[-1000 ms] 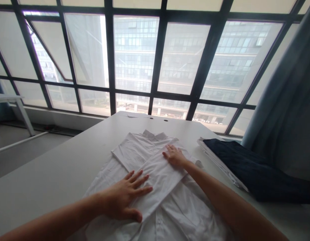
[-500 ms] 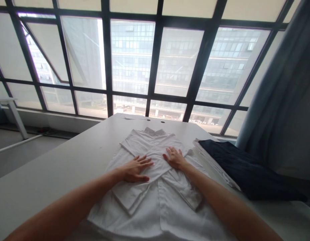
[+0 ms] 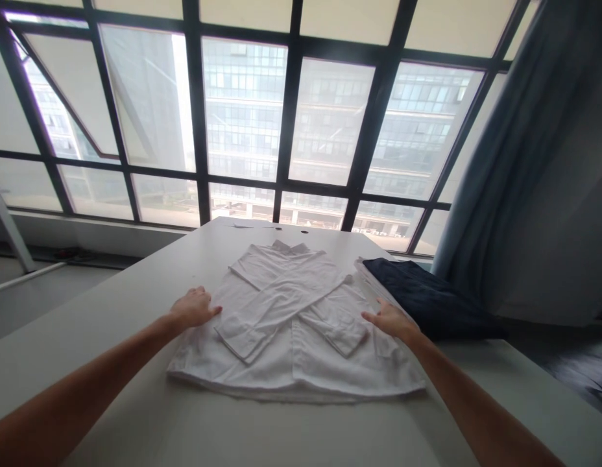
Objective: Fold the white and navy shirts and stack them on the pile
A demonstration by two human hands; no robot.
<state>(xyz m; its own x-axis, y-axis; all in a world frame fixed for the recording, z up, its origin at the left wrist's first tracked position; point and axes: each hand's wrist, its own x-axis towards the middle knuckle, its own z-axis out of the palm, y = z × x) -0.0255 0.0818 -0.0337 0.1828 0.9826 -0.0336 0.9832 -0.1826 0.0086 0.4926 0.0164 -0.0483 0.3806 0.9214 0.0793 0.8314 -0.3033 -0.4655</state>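
Note:
A white long-sleeved shirt (image 3: 286, 285) lies flat, its collar at the far end and its hem towards me. Both sleeves are folded across the front, crossing one over the other, with the cuffs pointing down at the hem. At the shirt's left side edge is my left hand (image 3: 192, 307), thumb stretched towards the cloth and fingers slightly bent. My right hand (image 3: 391, 319) is at the opposite side edge, its thumb and fingers apart. Neither hand shows cloth pinched in it; the undersides of the fingers are hidden.
The shirt lies on a white table (image 3: 150, 305) with two dark round holes near its far edge. Right of the shirt, a folded dark navy garment (image 3: 427, 298) rests by some white cloth. A blue-grey curtain (image 3: 495, 181) hangs behind it, beside large windows.
My hands have moved apart, from flat on the shirt's middle out to its two side edges. The view has shifted, so the whole hem now shows.

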